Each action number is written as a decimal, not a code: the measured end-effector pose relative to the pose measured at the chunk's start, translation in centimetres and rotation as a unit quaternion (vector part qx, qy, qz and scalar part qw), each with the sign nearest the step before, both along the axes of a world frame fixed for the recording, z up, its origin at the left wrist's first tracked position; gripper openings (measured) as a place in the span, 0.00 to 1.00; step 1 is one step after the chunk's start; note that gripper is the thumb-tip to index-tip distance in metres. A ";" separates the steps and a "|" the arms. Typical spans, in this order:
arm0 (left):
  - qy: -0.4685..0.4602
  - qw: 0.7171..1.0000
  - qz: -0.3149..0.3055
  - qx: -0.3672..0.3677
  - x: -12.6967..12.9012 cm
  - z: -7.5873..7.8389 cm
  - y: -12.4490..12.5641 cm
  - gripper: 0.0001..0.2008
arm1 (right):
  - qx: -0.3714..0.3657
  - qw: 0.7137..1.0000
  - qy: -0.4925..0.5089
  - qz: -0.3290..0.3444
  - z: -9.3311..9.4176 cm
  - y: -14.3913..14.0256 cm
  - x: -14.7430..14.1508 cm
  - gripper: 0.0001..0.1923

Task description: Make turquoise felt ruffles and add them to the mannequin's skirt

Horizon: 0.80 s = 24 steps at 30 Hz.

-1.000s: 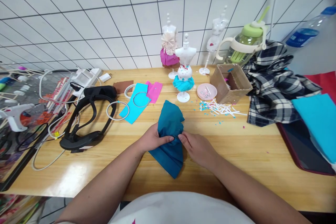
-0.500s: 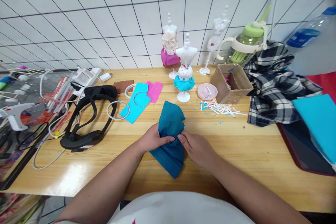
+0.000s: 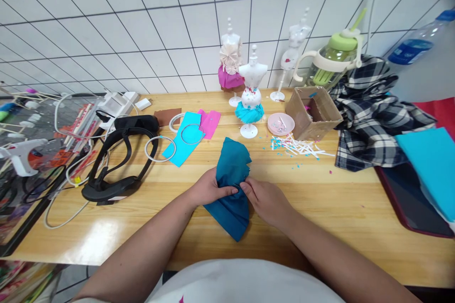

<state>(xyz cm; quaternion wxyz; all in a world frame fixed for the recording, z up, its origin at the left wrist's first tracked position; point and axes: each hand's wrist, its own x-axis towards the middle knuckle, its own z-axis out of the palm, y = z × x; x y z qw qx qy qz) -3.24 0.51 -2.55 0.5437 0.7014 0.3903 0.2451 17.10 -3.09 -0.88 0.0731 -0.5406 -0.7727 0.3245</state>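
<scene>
A dark teal piece of crepe paper (image 3: 232, 163), gathered at its middle and fanned out above and below, is between my hands over the table. My left hand (image 3: 209, 188) is closed on its left side, thumb lying across the gathers and the other fingers hidden behind. On the right edge of the gathers, my right hand (image 3: 265, 199) pinches the paper between thumb and forefinger. Beyond them stands a small white mannequin (image 3: 252, 75) with a bright blue ruffle (image 3: 249, 112) round its lower part.
Two more mannequins (image 3: 230, 52) stand by the tiled wall. A pink dish (image 3: 281, 124), white paper strips (image 3: 298, 147) and a cardboard box (image 3: 313, 113) lie to the right. Leftward are metal rings (image 3: 159, 149), a blue sheet (image 3: 183, 142) and a black head strap (image 3: 117, 189).
Both hands keep their hold on the teal paper. The paper's upper part has shifted very slightly to the right; nothing else visibly moves.
</scene>
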 end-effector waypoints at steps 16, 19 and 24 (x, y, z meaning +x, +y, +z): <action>0.024 1.000 0.003 0.015 0.1 -0.1 -0.3 0.27 | 0.004 1.000 -0.015 0.009 0.1 0.0 -0.3 0.22; 0.019 1.000 0.004 0.016 0.1 -0.1 -0.3 0.28 | 0.004 1.000 -0.013 0.008 -0.1 0.0 -0.3 0.23; 0.021 1.000 0.002 0.008 0.2 0.0 -0.3 0.28 | -0.010 1.000 -0.011 0.010 0.1 0.0 -0.3 0.22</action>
